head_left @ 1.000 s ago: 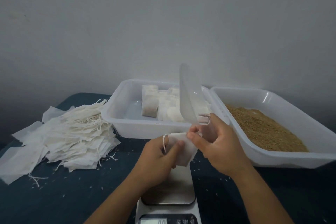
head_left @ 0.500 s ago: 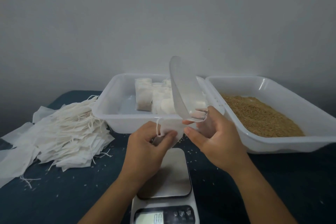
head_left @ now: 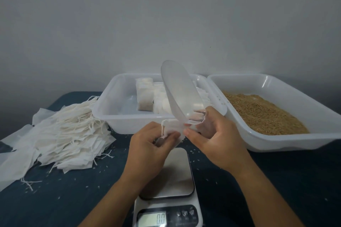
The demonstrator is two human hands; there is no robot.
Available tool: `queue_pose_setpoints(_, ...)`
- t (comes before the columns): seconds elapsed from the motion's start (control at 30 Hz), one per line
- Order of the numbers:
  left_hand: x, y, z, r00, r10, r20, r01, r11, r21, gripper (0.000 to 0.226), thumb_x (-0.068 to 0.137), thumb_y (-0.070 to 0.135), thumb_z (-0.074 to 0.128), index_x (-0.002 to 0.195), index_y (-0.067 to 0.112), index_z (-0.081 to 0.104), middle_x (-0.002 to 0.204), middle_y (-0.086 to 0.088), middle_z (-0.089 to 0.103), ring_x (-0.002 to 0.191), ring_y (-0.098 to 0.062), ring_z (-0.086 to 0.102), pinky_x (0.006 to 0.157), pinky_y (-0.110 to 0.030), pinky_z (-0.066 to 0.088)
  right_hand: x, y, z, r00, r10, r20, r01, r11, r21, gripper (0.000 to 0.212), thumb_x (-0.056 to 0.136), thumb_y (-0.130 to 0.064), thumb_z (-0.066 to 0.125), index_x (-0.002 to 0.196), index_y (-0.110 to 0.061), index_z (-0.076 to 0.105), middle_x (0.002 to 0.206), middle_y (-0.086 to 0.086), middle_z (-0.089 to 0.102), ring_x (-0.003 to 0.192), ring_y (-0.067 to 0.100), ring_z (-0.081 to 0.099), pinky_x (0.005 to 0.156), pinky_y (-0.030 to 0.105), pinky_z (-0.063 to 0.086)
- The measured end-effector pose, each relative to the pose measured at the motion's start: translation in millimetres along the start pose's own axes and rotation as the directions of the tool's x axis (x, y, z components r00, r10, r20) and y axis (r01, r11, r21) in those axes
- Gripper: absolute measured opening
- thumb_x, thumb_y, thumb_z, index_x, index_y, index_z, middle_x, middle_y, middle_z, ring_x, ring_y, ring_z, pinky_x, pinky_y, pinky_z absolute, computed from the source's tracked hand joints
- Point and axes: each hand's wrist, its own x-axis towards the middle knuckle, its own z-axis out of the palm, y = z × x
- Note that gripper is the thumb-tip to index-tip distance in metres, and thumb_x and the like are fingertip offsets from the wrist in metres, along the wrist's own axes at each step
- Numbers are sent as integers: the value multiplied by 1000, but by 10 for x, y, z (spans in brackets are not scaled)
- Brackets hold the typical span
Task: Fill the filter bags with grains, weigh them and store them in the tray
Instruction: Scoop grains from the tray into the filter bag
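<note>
My left hand (head_left: 147,145) pinches a white filter bag (head_left: 171,128) by its top, above the far end of the kitchen scale (head_left: 171,177). My right hand (head_left: 214,138) grips the handle of a clear plastic scoop (head_left: 180,92), whose bowl stands tilted up and looks empty; its fingertips also touch the bag's mouth. Behind my hands a white tray (head_left: 114,116) holds several filled bags (head_left: 145,96). To the right, a second white tray (head_left: 276,138) holds brown grains (head_left: 262,112). The scale's display (head_left: 152,218) reads 0.0.
A heap of empty filter bags (head_left: 60,134) with loose strings lies at the left on the dark blue table (head_left: 55,199). Stray grains dot the table around the scale. A plain grey wall stands close behind the trays.
The scoop's bowl has tipped from nearly edge-on to more tilted back. Both hands with the bag have shifted slightly up and away from the scale.
</note>
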Motion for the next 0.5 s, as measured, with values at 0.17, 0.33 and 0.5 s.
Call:
queue_pose_setpoints(0.17, 3, -3, 12, 1000, 3, 10, -3, 1000, -15, 12, 89, 32, 78, 87, 21, 81, 81, 8, 69, 75, -16, 63, 63, -32, 50, 8, 34, -6, 1000, 25, -1, -25, 1000, 4, 31, 87, -28, 83, 98, -10, 61, 90, -1, 75, 82, 11, 71, 70, 21, 57)
queue_pose_setpoints(0.33, 8, -27, 6, 999, 24, 27, -24, 1000, -2, 18, 88, 40, 74, 89, 23, 81, 79, 9, 67, 74, -16, 61, 60, -26, 46, -11, 65, 20, 998, 22, 58, -23, 999, 26, 40, 82, -45, 78, 100, -13, 61, 93, -4, 76, 91, 17, 73, 83, 42, 60)
queue_pose_setpoints(0.5, -5, -39, 19, 1000, 4, 28, -4, 1000, -3, 14, 88, 39, 71, 89, 28, 80, 81, 11, 68, 78, -16, 64, 63, -28, 48, -14, 69, -4, 999, 13, 29, -13, 1000, 13, 39, 84, -48, 76, 95, -15, 59, 89, 11, 71, 85, 33, 68, 76, 52, 57)
